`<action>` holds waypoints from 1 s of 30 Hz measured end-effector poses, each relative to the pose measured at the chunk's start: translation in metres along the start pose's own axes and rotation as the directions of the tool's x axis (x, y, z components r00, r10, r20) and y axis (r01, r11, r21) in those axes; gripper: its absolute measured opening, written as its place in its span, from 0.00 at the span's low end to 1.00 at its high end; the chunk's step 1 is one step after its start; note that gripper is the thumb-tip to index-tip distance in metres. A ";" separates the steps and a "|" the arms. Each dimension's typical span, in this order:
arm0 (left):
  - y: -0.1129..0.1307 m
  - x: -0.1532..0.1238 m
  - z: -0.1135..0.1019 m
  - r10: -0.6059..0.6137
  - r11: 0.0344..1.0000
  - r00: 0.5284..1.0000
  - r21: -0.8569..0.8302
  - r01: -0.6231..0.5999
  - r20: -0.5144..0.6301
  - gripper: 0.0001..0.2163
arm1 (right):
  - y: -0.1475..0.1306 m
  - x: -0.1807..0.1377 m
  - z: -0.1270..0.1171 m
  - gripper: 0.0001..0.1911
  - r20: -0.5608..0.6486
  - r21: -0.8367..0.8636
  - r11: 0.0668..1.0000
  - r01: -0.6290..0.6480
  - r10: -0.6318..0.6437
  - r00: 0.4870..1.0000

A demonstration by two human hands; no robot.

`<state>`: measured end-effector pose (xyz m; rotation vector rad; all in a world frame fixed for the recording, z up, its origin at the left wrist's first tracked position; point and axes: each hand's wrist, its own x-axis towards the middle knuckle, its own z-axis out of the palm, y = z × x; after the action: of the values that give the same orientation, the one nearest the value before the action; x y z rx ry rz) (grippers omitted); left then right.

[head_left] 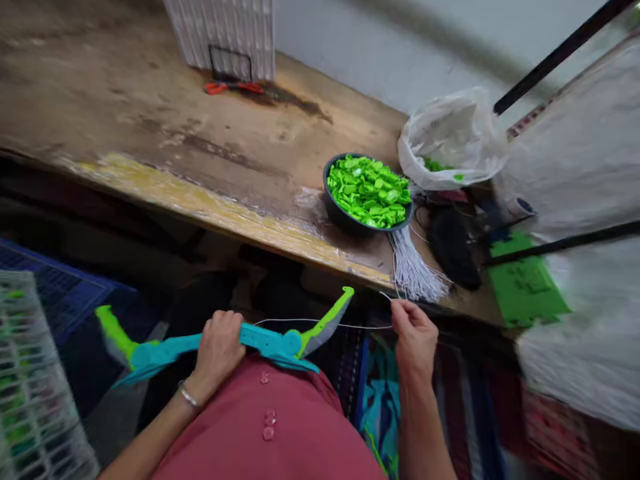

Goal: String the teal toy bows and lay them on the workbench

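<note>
My left hand (220,347) is closed around the middle of a teal and lime-green toy bow (270,339) held across my lap. A thin white string (320,323) runs from the bow to my right hand (414,332), which pinches its end just below the table edge. A bundle of white strings (415,270) hangs over that edge right above my right hand. Beside the bundle, a dark bowl (334,208) full of small bright-green plastic pieces (371,190) stands on the worn wooden table (150,127).
A clear plastic bag (450,137) with a few green pieces lies behind the bowl. Red scissors (233,87) lie by a white box (225,30) at the back. A green sheet (527,283) and a black object (455,247) sit right; a white crate (30,387) stands left.
</note>
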<state>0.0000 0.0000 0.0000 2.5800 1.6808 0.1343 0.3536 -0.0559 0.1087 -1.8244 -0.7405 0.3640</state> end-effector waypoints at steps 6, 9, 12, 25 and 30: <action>0.006 -0.006 0.016 0.026 0.999 0.999 0.043 -0.027 0.032 0.07 | 0.019 -0.027 0.009 0.14 0.268 -0.302 0.914 0.272 -0.193 0.944; 0.005 -0.007 0.017 0.026 0.998 1.000 0.061 -0.026 -0.001 0.06 | 0.031 -0.031 0.024 0.13 0.350 -0.396 0.789 0.469 -0.343 0.872; 0.005 -0.007 0.017 0.030 0.998 0.999 0.059 -0.028 -0.024 0.06 | 0.039 -0.030 0.038 0.12 0.367 -0.486 0.666 0.566 -0.432 0.824; 0.006 -0.006 0.016 0.026 0.998 1.000 0.053 -0.026 -0.007 0.06 | 0.036 -0.026 0.048 0.11 0.436 -0.642 0.399 0.654 -0.511 0.740; 0.007 -0.005 0.015 0.024 0.999 1.000 0.043 -0.024 -0.001 0.06 | 0.037 -0.027 0.050 0.12 0.432 -0.675 0.354 0.647 -0.521 0.736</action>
<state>0.0056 -0.0074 -0.0140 2.6327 1.6715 0.1029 0.3160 -0.0449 0.0536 -2.1613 -1.8394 -0.4353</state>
